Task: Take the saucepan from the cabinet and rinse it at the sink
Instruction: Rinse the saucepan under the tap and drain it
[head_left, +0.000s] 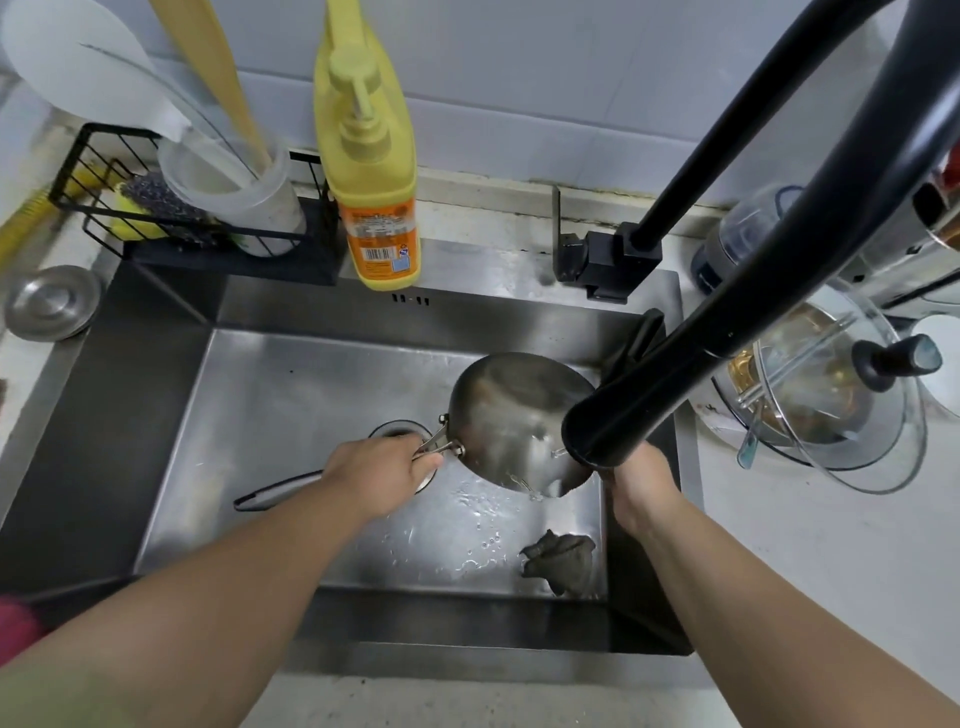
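Far left, a steel lid (52, 302) sits on the table (810, 561), and behind it a wire rack (104, 208) w/ scrubbers, well clear of our work. Next comes the soap bottle (371, 171) on the sink's back ledge. Our left hand (382, 470) is clamped round the saucepan's handle (275, 491), which runs out left and toward us. So the pan's long axis lies roughly left-right, bowl to the right of that hand. The saucepan (511, 415) hangs over the sink (171, 415), tipped on its side, w/ water spilling from its low rim onto the basin floor near the drain (395, 431). The black faucet head (618, 426) is just beside the bowl's right edge. Our right hand (641, 486) is at the pan's right rim under the spout; fingers hidden, so we can't tell if it grips. A grey rag (561, 561) lies in the near-right corner. There's open room mid-basin, but it's tight on the right by the sink wall and the glass lid (831, 405).
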